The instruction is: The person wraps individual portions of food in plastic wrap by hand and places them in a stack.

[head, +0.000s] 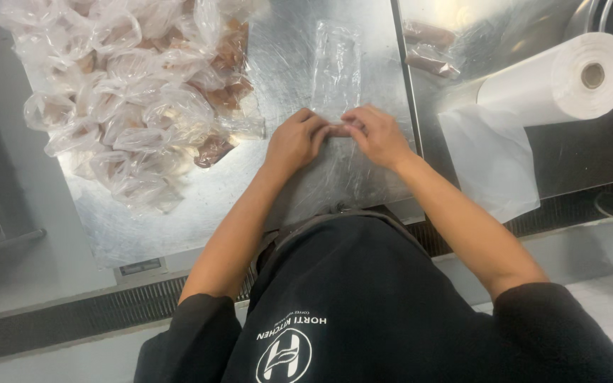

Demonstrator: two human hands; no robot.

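Hands [336, 135] together on plastic sheet [335, 71]

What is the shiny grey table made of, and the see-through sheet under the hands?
The shiny grey table looks like stainless steel: brushed, scuffed, with dull reflections. The see-through sheet looks like thin plastic film: glossy, crinkled, the table showing through. Both the left hand and right hand pinch it.
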